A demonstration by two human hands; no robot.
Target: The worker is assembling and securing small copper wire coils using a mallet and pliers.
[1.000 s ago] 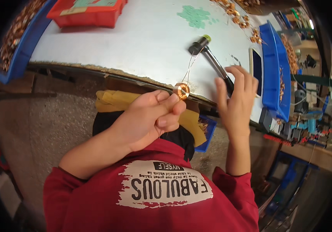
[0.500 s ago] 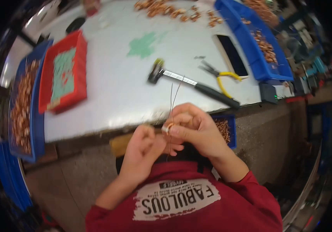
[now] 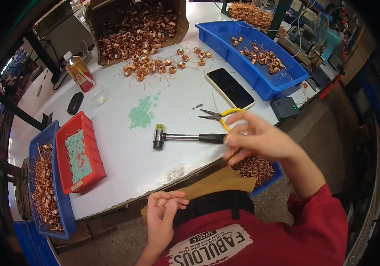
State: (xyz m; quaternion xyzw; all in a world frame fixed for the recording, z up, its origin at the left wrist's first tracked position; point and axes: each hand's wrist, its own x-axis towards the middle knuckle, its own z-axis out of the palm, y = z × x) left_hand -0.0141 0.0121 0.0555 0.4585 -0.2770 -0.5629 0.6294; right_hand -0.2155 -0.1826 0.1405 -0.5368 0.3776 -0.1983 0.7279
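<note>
My right hand (image 3: 263, 138) is raised over the table's front edge, beside the hammer's handle end, and blurred. Its thumb and fingers are pinched on a small copper coil (image 3: 231, 150), mostly hidden and smeared. Lower down, my left hand (image 3: 164, 214) is in front of my waist, fingers loosely bent and thumb apart, with nothing in it. A hammer (image 3: 182, 137) with a black grip lies on the table. Yellow-handled pliers (image 3: 216, 116) lie just behind it, partly covered by my right hand. Under that hand stands a blue bin of copper coils (image 3: 257, 170).
On the left are a red tray (image 3: 93, 153) of green pieces and a blue bin (image 3: 68, 217) of coils. Loose green pieces (image 3: 142, 113), a phone (image 3: 230, 88) and a bottle (image 3: 79, 71) lie or stand farther back. Coils spill from a box (image 3: 181, 22); a blue tray (image 3: 261, 84) stands right.
My hands have parted. The right one has moved right and up from my lap with the coil; the left stays low and has let go. The view has shifted, showing more of the far table.
</note>
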